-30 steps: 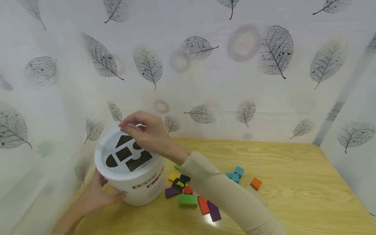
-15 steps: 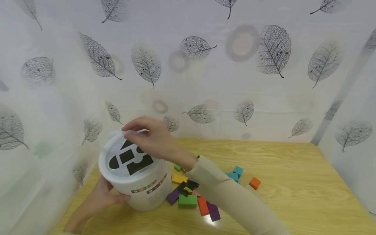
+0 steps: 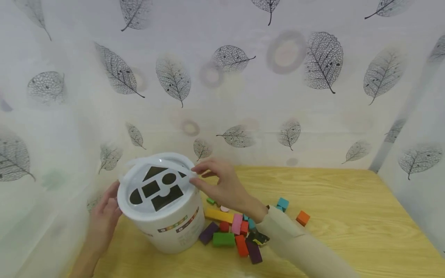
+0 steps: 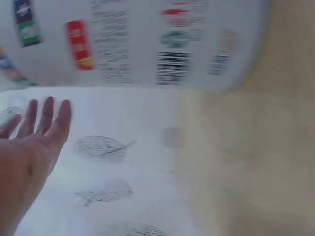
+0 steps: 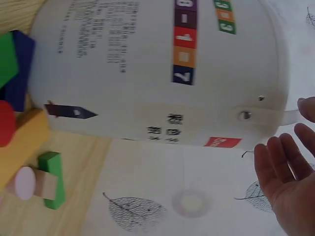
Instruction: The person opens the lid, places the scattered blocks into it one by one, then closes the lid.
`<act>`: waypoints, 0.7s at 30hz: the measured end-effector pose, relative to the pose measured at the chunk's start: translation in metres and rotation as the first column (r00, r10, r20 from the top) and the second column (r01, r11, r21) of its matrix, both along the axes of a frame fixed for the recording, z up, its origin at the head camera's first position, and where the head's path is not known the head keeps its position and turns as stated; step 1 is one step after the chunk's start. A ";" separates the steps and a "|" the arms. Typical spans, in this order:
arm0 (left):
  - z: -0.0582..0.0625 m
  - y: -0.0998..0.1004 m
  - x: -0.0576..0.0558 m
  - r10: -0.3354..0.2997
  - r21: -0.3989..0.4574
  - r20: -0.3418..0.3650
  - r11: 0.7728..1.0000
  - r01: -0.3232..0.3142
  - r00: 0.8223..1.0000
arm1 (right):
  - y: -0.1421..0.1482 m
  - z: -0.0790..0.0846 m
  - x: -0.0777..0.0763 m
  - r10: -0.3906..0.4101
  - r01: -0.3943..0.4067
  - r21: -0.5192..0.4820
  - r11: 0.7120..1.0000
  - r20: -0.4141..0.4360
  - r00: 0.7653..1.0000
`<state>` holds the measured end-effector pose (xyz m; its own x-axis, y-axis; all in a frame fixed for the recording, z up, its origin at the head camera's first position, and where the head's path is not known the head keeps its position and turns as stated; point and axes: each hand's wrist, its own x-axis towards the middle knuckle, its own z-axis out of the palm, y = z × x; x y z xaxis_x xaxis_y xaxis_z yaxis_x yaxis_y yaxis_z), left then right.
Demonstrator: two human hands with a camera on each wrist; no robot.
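Note:
A white bucket (image 3: 174, 231) stands on the table with a lid (image 3: 161, 183) that has dark shape cut-outs. Across the lid lies a pale translucent strap handle (image 3: 174, 166), fixed by a rivet on the side in the right wrist view. My right hand (image 3: 224, 185) is at the right rim, thumb and index finger pinching the handle near its end. At the bucket's left side is my left hand (image 3: 104, 222), its fingers stretched out close to the rim; the left wrist view shows them extended beside the printed wall.
Several coloured wooden blocks lie right of the bucket, including a green block (image 3: 223, 239), a yellow block (image 3: 219, 215) and a purple block (image 3: 208, 233). An orange block (image 3: 303, 218) sits farther right on the wooden table (image 3: 347, 216). A leaf-patterned curtain (image 3: 250, 96) hangs behind.
My right hand has moved from the lid's far left side to its right rim. My left hand has shifted up from the lower wall toward the rim. The bucket has moved slightly right.

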<state>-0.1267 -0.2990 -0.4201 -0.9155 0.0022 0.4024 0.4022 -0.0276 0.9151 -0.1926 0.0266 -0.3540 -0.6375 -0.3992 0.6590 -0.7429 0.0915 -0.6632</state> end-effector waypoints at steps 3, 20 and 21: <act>0.019 0.001 -0.007 0.177 -0.012 0.022 0.984 -0.177 0.984 | 0.004 -0.012 0.003 -0.001 0.003 -0.031 1.000 0.046 0.999; 0.034 -0.009 -0.055 0.252 -0.220 0.340 0.958 -0.184 0.906 | -0.002 -0.025 -0.009 -0.016 0.080 -0.111 0.991 0.486 0.874; 0.034 -0.009 -0.057 0.263 -0.247 0.351 0.952 -0.181 0.899 | -0.002 -0.025 -0.010 -0.014 0.084 -0.112 0.990 0.519 0.855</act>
<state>-0.1840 -0.3076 -0.3859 -0.9838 -0.1745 0.0412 0.0010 0.2245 0.9745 -0.2025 0.0244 -0.3789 -0.9160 -0.2942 0.2726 -0.2878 0.0086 -0.9577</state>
